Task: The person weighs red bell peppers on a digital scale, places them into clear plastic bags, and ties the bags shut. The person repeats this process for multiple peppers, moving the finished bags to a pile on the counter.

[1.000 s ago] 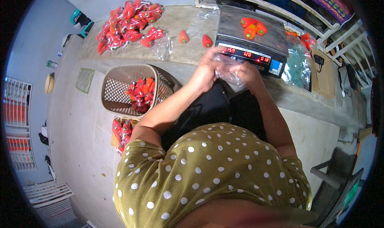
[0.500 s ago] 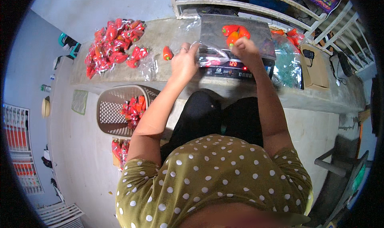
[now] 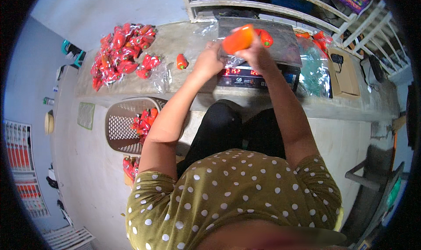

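Observation:
My right hand (image 3: 255, 56) grips a big orange-red pepper (image 3: 238, 40) above the digital scale (image 3: 240, 80), whose red display is lit. Close by, my left hand (image 3: 208, 59) pinches a clear plastic bag (image 3: 236, 60); its fingertips are partly hidden. Behind the held pepper, more red peppers (image 3: 265, 38) rest on the scale's dark plate (image 3: 285, 48). One loose pepper (image 3: 181, 61) lies on the concrete ledge to the left of my left hand.
Bagged red peppers (image 3: 120, 48) are heaped at the ledge's left. A plastic basket (image 3: 115, 123) below holds more peppers. Right of the scale are green-tinted plastic bags (image 3: 314, 70) and a cardboard box (image 3: 344, 76). White railings (image 3: 263, 3) stand behind.
My right hand has lifted a pepper off the scale plate and brought it left, toward the bag. My left hand has moved slightly right with the bag.

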The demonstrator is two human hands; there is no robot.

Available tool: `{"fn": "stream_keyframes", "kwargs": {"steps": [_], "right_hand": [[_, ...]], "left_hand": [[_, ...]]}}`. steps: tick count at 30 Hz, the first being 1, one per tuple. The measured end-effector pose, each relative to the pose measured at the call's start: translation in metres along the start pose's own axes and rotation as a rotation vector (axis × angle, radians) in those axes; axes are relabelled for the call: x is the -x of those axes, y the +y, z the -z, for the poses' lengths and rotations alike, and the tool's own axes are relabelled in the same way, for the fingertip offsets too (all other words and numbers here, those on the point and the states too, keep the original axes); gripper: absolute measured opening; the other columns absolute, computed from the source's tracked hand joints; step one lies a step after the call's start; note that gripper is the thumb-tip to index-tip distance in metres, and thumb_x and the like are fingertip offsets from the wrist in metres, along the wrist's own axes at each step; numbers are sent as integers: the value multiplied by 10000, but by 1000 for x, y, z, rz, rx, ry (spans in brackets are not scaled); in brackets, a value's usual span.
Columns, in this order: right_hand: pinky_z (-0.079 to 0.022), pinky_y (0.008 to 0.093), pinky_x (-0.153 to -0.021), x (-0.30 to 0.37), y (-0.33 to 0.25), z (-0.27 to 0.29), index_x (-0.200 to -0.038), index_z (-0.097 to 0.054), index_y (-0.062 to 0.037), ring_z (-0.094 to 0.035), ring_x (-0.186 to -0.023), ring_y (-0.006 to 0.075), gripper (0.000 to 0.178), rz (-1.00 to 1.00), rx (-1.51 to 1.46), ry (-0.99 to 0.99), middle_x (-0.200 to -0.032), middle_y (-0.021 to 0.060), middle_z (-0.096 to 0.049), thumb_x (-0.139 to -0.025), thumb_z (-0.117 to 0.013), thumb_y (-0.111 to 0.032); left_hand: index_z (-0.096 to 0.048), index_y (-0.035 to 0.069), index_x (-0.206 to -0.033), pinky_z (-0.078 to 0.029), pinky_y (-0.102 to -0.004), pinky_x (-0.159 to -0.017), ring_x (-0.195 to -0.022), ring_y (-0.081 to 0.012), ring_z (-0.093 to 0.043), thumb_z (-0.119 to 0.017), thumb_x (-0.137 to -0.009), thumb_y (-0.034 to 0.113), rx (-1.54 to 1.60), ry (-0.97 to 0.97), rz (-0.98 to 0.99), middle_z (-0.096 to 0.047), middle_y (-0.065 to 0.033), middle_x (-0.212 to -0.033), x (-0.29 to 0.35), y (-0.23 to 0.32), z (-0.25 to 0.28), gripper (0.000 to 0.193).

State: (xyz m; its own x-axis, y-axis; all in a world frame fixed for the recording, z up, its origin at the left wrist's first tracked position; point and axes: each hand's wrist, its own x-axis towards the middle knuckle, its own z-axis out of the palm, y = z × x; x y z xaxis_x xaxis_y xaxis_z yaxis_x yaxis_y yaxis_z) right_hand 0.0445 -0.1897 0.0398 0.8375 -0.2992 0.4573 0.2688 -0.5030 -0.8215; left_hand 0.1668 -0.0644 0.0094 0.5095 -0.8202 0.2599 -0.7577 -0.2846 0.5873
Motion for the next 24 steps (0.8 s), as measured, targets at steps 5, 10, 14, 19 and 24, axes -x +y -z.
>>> {"fn": "stream_keyframes", "kwargs": {"steps": [5, 10, 14, 19, 24], "right_hand": [[-466, 364, -737, -10, 38, -24, -1071, -467, -25, -581, -824, 323, 417, -3, 852, -153, -972, 174, -546, -684, -592, -117], [-486, 386, -690, -46, 43, 15, -976, -587, -80, -601, -782, 316, 300, 63, 613, -377, -803, 198, -602, -694, -593, -181], [-422, 402, -845, -44, 77, 82, -1056, -569, -172, -518, -995, 334, 410, -323, 881, -18, -1013, 190, -530, -666, -661, -258], [-427, 379, -842, 0, 122, 91, -1127, -512, -107, -527, -987, 319, 539, -449, 919, 198, -1026, 200, -529, -639, -697, -244], [-454, 297, -779, -7, 36, 102, -1118, -479, -3, -551, -906, 184, 482, -242, 11, 262, -967, 118, -563, -700, -648, -172]], "left_hand": [[-402, 8, -1226, -460, -335, -784, -864, -277, -569, -517, -689, 10, 196, -4, -79, -487, -201, -1127, -14, -21, -19, 549], [-375, 32, -1268, -493, -303, -649, -678, -208, -585, -488, -677, -29, -55, 167, -172, -511, -169, -1145, -54, -30, -19, 605], [-389, 112, -1280, -461, -270, -511, -607, -127, -532, -477, -673, -33, 311, -264, 188, -544, -100, -1127, -82, 5, 19, 630], [-412, 117, -1265, -447, -251, -461, -571, -115, -513, -450, -676, -43, 300, -324, 121, -549, -62, -1120, -104, 24, 34, 612], [-412, 122, -1266, -454, -240, -454, -574, -118, -520, -430, -657, -53, 296, -361, 141, -557, -71, -1104, -112, 29, 40, 634]]}}
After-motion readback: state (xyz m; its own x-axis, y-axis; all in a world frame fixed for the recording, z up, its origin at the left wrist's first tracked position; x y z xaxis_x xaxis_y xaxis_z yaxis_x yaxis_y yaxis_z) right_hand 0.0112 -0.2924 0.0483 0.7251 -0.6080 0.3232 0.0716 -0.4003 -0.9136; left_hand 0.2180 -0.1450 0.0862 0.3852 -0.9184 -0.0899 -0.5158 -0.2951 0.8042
